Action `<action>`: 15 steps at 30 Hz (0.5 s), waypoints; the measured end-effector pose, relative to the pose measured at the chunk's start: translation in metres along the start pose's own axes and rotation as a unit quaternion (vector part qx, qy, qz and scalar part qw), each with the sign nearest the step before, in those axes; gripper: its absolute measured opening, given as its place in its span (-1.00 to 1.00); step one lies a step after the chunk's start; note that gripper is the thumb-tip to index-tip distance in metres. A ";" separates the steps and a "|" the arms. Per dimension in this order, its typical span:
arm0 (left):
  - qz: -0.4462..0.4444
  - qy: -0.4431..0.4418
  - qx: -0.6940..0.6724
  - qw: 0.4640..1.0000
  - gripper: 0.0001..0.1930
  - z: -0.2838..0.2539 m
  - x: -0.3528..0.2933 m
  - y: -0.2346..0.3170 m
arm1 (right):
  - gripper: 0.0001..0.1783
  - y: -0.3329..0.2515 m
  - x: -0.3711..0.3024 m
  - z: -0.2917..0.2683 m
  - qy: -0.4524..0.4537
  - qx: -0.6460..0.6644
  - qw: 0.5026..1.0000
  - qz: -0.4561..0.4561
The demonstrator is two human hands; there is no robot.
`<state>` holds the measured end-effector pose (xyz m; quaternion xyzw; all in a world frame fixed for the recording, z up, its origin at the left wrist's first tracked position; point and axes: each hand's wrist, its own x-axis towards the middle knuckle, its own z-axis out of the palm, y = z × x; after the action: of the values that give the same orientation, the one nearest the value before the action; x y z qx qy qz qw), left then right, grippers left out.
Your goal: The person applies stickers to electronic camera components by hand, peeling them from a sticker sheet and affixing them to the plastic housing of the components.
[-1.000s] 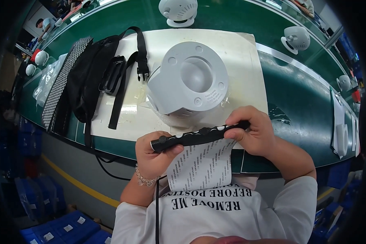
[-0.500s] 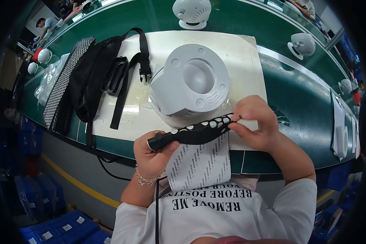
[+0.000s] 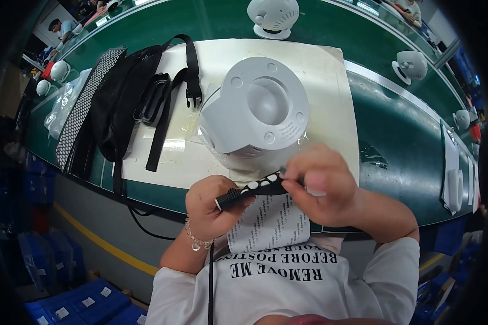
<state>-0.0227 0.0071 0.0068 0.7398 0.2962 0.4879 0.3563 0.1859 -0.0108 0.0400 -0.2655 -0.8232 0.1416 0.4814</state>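
Note:
My left hand is closed around a curled black sheet with rows of white round spots. White printed backing paper hangs below it toward my shirt. At the sheet's right end, my right hand is pinched and partly smeared by motion. A small dark piece shows at its fingertips, too small to name. Just beyond my hands a white rounded appliance lies with its ring-shaped base facing up, small round marks spaced around the base.
A pale board covers part of the green table. On the left lie a black bag with straps and a buckle, and a clear plastic bag. White appliances stand along the far side. A white tape roll is at the right.
My right hand has shifted left and the sheet bends more tightly between my hands. My left hand has moved slightly right. The view has shifted a little.

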 end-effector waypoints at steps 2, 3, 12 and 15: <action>0.019 -0.005 -0.009 1.000 -0.73 -0.001 -0.002 -0.003 | -0.28 -0.005 0.001 -0.001 -0.010 0.014 1.000 -0.017; 0.019 -0.004 -0.009 1.000 -0.73 -0.001 -0.002 -0.003 | -0.28 -0.008 0.000 -0.001 -0.019 0.025 0.999 -0.031; 0.002 -0.010 0.005 1.000 -0.75 -0.003 0.002 -0.003 | -0.35 -0.004 0.005 -0.008 -0.026 0.033 0.999 -0.006; 0.036 -0.009 -0.020 0.999 -0.76 -0.003 0.006 -0.002 | -0.44 -0.004 0.009 -0.015 -0.113 0.117 0.986 -0.024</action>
<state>-0.0241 0.0137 0.0085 0.7469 0.2564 0.4994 0.3564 0.1945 -0.0089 0.0558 -0.1701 -0.8563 0.2541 0.4163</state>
